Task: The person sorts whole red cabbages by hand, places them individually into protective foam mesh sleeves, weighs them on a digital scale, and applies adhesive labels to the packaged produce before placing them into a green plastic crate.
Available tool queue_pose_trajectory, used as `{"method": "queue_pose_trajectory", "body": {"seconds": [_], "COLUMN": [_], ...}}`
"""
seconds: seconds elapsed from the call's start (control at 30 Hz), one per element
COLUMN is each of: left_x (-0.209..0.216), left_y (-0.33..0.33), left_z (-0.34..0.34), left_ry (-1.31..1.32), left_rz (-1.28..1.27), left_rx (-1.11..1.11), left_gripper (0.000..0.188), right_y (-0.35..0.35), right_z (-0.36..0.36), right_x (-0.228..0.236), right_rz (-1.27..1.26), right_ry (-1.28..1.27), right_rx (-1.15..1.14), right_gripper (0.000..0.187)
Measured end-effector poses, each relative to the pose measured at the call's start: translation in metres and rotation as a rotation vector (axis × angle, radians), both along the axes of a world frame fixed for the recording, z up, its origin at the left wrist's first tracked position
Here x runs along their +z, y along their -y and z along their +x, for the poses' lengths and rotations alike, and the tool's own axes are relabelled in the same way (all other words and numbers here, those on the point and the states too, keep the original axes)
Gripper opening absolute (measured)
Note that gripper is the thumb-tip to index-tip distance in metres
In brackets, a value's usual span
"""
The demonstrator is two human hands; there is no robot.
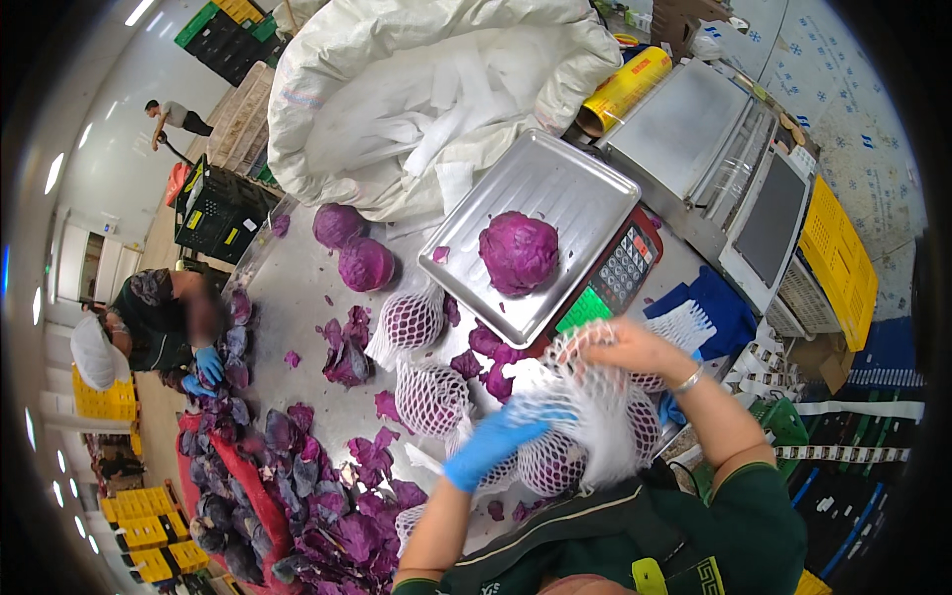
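A loose white foam net (607, 436) hangs between my hands, blurred by motion. My right hand (630, 352), bare with a bracelet at the wrist, is closed on its upper end. My left hand (501, 441), in a blue glove, grips the net's left side, its fingertips partly covered by mesh. Around and below them lie several net-wrapped red cabbages, among them one netted cabbage (432, 399) and another netted cabbage (551, 463). A bare red cabbage (519, 253) rests on the metal tray (595, 188) of the scale, just beyond my hands.
Two unwrapped cabbages (365, 265) sit left of the tray. Purple leaves (367, 526) pile up at the near left. A big white sack (327, 89) of foam nets stands behind. To the right is a wrapping machine (684, 129). A gloved co-worker (159, 317) handles cabbages at far left.
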State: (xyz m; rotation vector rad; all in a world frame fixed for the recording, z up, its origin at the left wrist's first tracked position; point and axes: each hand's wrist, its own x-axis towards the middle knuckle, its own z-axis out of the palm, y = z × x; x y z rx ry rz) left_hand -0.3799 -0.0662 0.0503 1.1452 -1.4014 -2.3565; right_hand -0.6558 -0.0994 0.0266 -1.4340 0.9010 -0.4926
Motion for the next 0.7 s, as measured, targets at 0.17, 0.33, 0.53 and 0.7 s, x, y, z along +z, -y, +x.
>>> {"method": "queue_pose_trajectory", "body": {"seconds": [0.17, 0.33, 0.53, 0.7], "left_x": [0.025, -0.066, 0.069, 0.027], "left_y": [0.103, 0.140, 0.045, -0.014], "left_z": [0.001, 0.003, 0.043, 0.107], "left_ry": [0.132, 0.039, -0.217, 0.521], "left_rz": [-0.406, -0.370, -0.120, -0.460], "left_rx": [0.404, 0.615, 0.650, 0.725], "left_gripper": [0.024, 0.050, 0.020, 0.023], "right_y": [0.110, 0.145, -0.001, -0.086], "right_z": [-0.012, -0.010, 0.066, 0.152], "right_x": [-0.012, -0.064, 0.001, -0.073], "right_rz": [-0.224, -0.593, -0.261, 0.789], "right_ry": [-0.064, -0.386, 0.332, 1.107], "right_rx": [-0.549, -0.228, -0.348, -0.107], "right_gripper": [0.028, 0.045, 0.049, 0.045]}}
